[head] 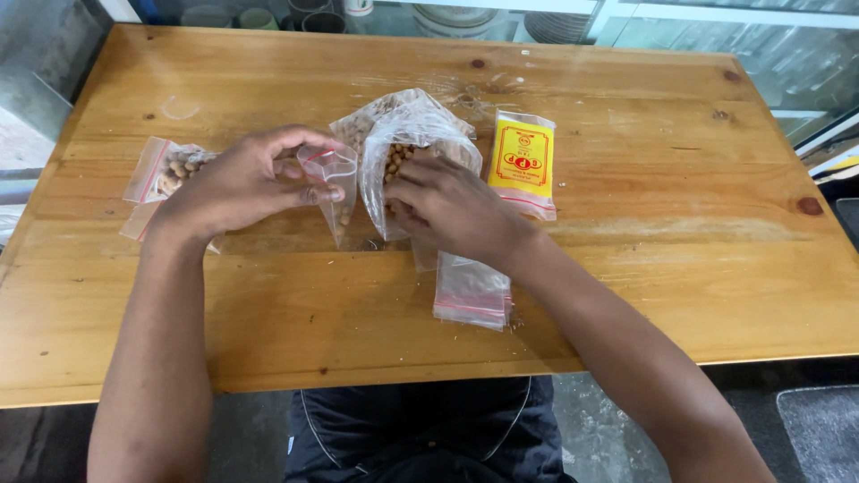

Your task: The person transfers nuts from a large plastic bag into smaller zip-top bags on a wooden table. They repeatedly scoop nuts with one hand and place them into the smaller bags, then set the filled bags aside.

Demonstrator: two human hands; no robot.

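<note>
Two hands at bags, left hand (246, 179) pinching small clear bag (333, 183), right hand (443, 210) fingers inside big nut-filled bag (407, 148)

A wooden table (626, 268) with knots fills the frame. On it lie a filled small zip bag of nuts (170, 170) at left, a yellow packet (523, 161) right of centre, and a stack of empty zip bags (472, 291) at lower centre.

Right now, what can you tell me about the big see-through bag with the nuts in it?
The big clear plastic bag stands crumpled and open near the middle of the wooden table. It looks thin and shiny, and it holds small tan nuts. The right hand reaches into its mouth. Beside it, the left hand holds a small clear bag open. A yellow packet lies on its other side.
</note>
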